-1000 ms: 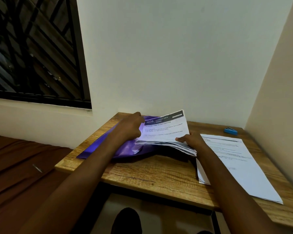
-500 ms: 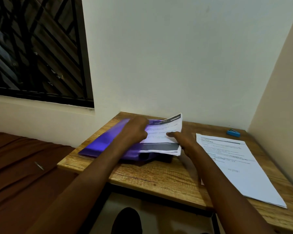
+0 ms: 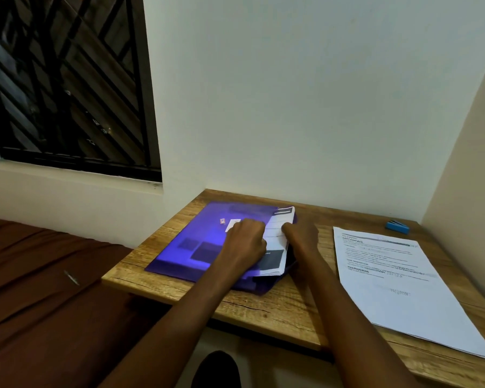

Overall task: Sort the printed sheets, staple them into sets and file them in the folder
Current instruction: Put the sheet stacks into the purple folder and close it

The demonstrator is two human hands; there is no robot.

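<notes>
Sheets (image 3: 276, 242) had slid deeper into folder (image 3: 196, 242) | left hand (image 3: 245, 242) pressed cover flat, grip unclear; right hand (image 3: 301, 236) nudged edge, grip unclear

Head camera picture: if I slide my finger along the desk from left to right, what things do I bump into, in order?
Purple folder → left hand → sheets sticking out of the folder → right hand → loose printed sheets; the small blue stapler sits behind those sheets near the far right corner.
</notes>
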